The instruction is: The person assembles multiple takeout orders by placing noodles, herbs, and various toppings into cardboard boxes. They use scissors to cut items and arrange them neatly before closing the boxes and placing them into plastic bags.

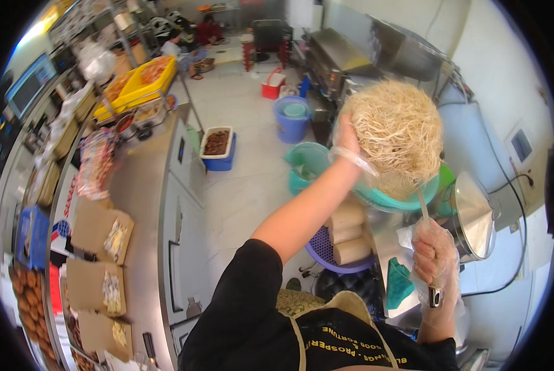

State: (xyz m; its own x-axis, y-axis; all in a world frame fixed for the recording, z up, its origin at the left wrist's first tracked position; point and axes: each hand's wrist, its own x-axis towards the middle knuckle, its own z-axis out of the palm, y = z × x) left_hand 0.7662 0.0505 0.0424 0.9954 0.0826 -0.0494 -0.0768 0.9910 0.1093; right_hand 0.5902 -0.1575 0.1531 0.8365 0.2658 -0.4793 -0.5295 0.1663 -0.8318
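My left hand (347, 135), in a clear plastic glove, is closed on the left side of a big round clump of pale noodle-like strands (399, 127). The clump is held up over a teal basin (385, 201). Gloved in clear plastic too, my right hand (434, 250) is wrapped round a metal utensil (422, 204) with a dark handle end. The utensil's thin metal part points up to the clump's lower edge. Its tip is hidden, so I cannot tell whether it is a knife or a spoon.
Below my left forearm, a purple basket (319, 248) holds several tan rolls (351, 250). A metal pot (474, 216) stands at right, by a teal cloth (399, 284). Open cardboard boxes (94, 285) line the left counter (144, 241). Tubs and a purple bucket (291, 127) stand on the floor.
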